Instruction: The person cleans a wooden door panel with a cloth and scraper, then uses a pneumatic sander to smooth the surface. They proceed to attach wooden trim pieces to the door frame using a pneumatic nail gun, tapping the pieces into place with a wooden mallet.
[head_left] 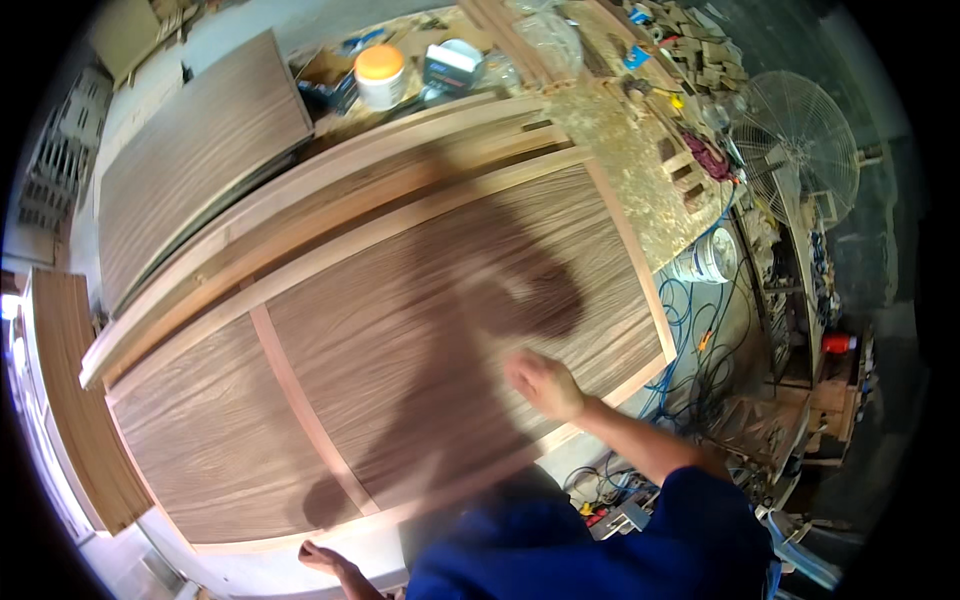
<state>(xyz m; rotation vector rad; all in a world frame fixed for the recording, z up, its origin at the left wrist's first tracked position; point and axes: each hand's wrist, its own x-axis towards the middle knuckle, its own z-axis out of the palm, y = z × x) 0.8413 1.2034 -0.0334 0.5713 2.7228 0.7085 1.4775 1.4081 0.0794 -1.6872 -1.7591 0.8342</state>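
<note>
The left hand [322, 560], curled, is at the near edge of a framed wood panel [370, 350], which stretches beyond both hands. The right hand [543, 384], curled and blurred, is over it; neither hand's grip is clear.

From where I stand, the premises are a woodworking shop. Evidence noted: a wood-grained panel [200, 440] edged in pale strips, long timber battens [330, 227] alongside, a heap of small wood offcuts [708, 55], a stained worktop [615, 130], an orange-lidded tub [380, 82], a large caged fan [815, 140], and tangled blue lines [676, 335] near a bucket [708, 257].
</note>
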